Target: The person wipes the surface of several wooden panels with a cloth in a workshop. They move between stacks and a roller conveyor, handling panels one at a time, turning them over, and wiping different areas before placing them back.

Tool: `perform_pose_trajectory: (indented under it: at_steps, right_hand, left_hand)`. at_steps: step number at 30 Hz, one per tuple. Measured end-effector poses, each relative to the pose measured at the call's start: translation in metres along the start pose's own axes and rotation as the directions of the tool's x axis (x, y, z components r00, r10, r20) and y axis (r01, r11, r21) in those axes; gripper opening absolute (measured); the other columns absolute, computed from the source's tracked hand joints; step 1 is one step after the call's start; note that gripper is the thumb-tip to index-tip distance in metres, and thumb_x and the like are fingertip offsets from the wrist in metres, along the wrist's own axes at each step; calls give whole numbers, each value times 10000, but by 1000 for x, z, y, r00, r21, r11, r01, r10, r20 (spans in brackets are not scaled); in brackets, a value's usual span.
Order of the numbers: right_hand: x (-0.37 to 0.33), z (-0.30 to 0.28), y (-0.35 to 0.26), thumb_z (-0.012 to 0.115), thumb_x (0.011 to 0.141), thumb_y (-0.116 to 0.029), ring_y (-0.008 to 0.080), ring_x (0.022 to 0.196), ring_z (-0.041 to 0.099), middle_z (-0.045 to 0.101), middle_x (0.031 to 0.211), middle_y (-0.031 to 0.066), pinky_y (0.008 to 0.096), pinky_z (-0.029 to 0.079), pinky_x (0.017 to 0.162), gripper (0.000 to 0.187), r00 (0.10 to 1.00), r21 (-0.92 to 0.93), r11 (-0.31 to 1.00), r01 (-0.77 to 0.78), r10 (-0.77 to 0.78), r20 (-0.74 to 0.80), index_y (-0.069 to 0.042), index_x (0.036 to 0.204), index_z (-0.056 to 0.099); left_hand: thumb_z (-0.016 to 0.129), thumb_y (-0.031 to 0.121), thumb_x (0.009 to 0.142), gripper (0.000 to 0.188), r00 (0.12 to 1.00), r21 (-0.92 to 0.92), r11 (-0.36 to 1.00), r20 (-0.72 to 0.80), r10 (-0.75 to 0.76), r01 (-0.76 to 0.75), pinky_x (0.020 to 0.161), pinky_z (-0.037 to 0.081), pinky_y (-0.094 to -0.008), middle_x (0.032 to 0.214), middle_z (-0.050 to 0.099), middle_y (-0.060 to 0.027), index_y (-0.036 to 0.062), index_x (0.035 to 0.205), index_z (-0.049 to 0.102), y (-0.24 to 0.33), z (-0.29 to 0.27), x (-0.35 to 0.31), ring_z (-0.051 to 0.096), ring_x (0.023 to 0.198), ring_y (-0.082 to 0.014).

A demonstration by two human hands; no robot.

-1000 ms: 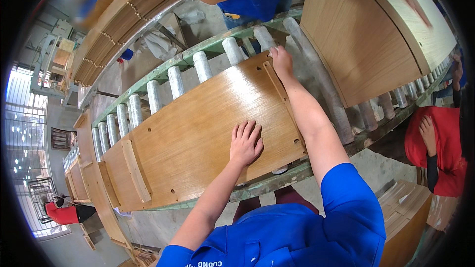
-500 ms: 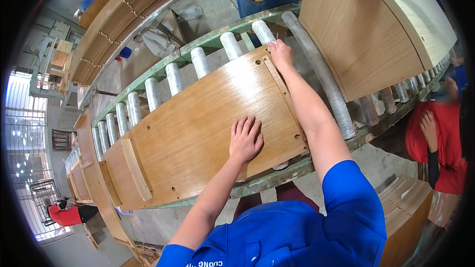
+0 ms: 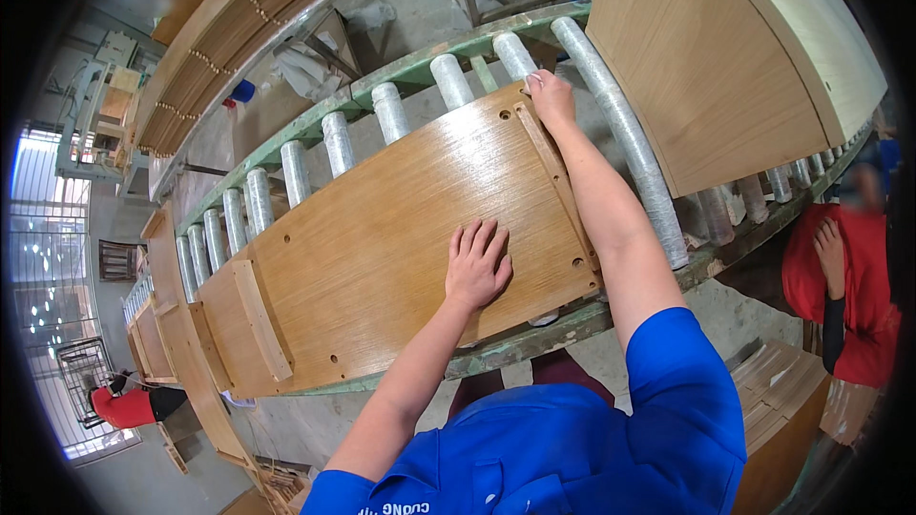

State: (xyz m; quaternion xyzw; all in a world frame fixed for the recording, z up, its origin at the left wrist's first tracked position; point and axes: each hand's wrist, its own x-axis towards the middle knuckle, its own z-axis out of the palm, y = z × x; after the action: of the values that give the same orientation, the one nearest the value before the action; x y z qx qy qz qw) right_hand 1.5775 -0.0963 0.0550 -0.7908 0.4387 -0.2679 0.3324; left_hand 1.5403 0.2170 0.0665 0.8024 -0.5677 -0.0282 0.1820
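Note:
A long varnished wooden panel (image 3: 382,257) lies flat across the rollers in front of me. Small round holes mark its face, and a narrow wooden strip (image 3: 553,172) runs along its right end. A second strip (image 3: 262,319) crosses it toward the left. My left hand (image 3: 475,272) rests palm down on the panel, fingers spread. At the far right corner my right hand (image 3: 551,100) is closed, its fingers curled at the edge beside the strip. A small whitish bit shows at those fingertips; what it is cannot be made out.
Wrapped rollers (image 3: 389,113) sit in a green frame (image 3: 353,95). A large wooden piece (image 3: 716,67) stands to the right. Stacked boards (image 3: 243,38) are at the far left. A person in red (image 3: 840,296) is at the right, another (image 3: 124,405) at the far left.
The person in blue across the rollers has moved mostly out of view. The view has shifted slightly. My hands keep nearly the same places on the panel.

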Motion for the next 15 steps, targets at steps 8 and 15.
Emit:
perform_pose_trajectory:
  at_steps: [8,15]
  right_hand:
    - [6,-3,-3,525,854,-347,396,852,607,637,891,223,465,477,766,335,1000,-62,998,3,-2,17,-32,931,611]
    - [10,1,-4,524,858,-348,405,885,601,630,912,240,474,468,786,341,999,-90,996,-20,23,39,-25,926,609]
  left_hand:
    - [541,285,810,419,1000,-20,1000,-2,-8,8,1057,232,-471,1289,458,-90,128,1199,528,0,0,0,364,1243,-283]
    - [545,284,811,407,1000,-28,1000,-12,-11,11,1049,245,-471,1289,462,-93,132,1188,537,0,0,0,367,1243,-285]
